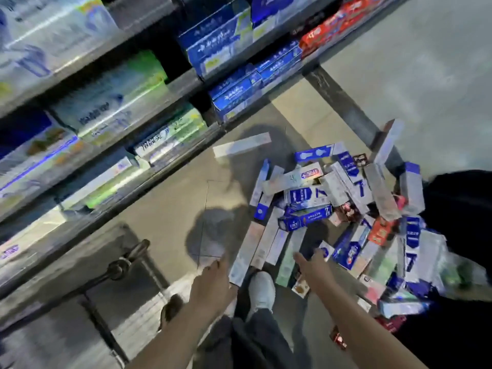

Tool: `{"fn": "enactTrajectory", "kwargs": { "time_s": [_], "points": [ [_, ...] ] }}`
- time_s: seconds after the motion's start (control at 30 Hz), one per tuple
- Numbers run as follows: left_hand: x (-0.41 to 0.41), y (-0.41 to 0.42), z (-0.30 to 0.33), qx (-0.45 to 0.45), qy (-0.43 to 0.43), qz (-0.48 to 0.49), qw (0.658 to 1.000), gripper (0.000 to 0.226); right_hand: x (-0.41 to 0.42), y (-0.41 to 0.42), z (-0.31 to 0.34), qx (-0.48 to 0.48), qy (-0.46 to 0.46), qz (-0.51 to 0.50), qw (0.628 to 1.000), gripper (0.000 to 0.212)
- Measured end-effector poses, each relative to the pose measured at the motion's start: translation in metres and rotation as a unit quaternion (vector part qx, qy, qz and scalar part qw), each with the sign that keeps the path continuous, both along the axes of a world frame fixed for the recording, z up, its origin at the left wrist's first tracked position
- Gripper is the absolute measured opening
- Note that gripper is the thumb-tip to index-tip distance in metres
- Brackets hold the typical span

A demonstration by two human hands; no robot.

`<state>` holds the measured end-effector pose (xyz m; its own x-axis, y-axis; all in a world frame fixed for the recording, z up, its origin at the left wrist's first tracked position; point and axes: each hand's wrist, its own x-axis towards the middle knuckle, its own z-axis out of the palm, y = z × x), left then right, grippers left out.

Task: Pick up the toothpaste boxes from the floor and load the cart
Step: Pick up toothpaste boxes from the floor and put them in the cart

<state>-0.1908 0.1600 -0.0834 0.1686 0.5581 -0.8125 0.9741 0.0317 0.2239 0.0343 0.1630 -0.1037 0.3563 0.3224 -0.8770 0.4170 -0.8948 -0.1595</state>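
Note:
A heap of several toothpaste boxes [330, 206], mostly blue, white and silver, lies on the tiled floor at centre right. One pale box [241, 147] lies apart, nearer the shelves. My left hand [213, 278] reaches down with straight fingers beside a long pale box [246, 253] at the heap's near edge. My right hand [312, 265] stretches toward the near boxes, fingers extended, holding nothing. A metal cart frame [117, 267] with a bar stands at lower left.
Store shelves [165, 83] packed with boxed toothpaste run along the left and top. My white shoe [262, 288] and dark trouser leg stand just before the heap. A dark shape [458, 209] sits at the right edge.

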Motion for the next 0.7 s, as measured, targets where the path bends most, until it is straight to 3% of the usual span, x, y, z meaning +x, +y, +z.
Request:
{"fn": "enactTrajectory", "kwargs": {
  "time_s": [0.23, 0.4, 0.5, 0.63, 0.7],
  "points": [
    [0.025, -0.02, -0.193, -0.072, 0.022, 0.074, 0.994, 0.082, 0.019, 0.031, -0.177, 0.022, -0.037, -0.162, 0.986, 0.084],
    [0.049, -0.043, -0.296, -0.081, 0.05, 0.107, 0.99, 0.104, 0.042, 0.048, -0.269, 0.089, -0.054, -0.284, 0.953, 0.058],
    [0.055, -0.055, -0.317, -0.035, 0.084, 0.099, 0.991, 0.086, 0.048, 0.056, -0.282, 0.099, -0.052, -0.342, 0.933, 0.057],
    [0.048, -0.052, -0.305, -0.031, 0.074, 0.13, 0.988, 0.088, 0.052, 0.054, -0.271, 0.1, -0.004, -0.419, 0.902, 0.023],
    [0.041, -0.042, -0.276, -0.047, 0.061, 0.173, 0.982, 0.091, 0.047, 0.042, -0.247, 0.074, -0.013, -0.41, 0.909, 0.033]
  ]
}}
